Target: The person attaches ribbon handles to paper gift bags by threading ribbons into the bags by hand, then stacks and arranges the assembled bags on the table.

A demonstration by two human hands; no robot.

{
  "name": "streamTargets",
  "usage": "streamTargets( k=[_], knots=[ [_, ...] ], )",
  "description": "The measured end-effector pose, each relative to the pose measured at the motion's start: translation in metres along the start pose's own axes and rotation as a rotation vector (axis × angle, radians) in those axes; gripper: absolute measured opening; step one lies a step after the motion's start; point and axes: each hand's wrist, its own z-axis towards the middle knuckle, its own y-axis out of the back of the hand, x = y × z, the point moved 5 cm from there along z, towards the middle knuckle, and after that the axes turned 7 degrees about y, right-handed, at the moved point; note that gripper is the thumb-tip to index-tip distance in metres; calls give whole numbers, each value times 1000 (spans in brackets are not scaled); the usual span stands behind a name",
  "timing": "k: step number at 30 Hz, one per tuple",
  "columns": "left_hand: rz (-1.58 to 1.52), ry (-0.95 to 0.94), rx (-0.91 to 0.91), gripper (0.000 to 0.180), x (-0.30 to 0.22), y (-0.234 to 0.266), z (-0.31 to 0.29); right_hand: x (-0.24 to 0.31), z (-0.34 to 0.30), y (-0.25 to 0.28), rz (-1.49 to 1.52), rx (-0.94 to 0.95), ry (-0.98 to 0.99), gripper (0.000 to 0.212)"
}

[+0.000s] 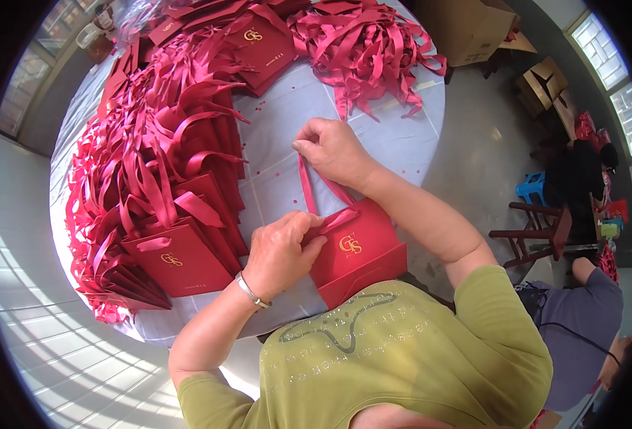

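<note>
A red gift bag (373, 247) with a gold emblem lies near the table's front edge, close against my body. My right hand (332, 151) pinches the upper end of a red ribbon (306, 182) and holds it up above the bag. The ribbon runs down from those fingers to the bag's top edge. My left hand (284, 250) is closed at that edge, thumb and fingers around the ribbon where it meets the bag. Its fingertips partly hide that spot. A silver bracelet circles my left wrist.
Several finished-looking red bags (180, 264) with ribbon handles stand packed along the table's left side. A heap of loose red ribbons (373, 53) lies at the far right of the round table (269, 196). Beyond are cardboard boxes (477, 32), a wooden stool (545, 229), a blue stool (530, 187) and another person (580, 314).
</note>
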Motion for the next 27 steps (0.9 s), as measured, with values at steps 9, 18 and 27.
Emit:
streamTargets(
  k=[9,18,27],
  knots=[
    [-51,49,-14,24,3,0,-2,18,-30,59,249,-96,-190,28],
    [-586,318,3,17,30,-6,0,-9,-214,89,544,-214,-401,35],
    [-771,288,-32,28,26,-9,-5,57,-167,61,534,-378,-235,23]
  ],
)
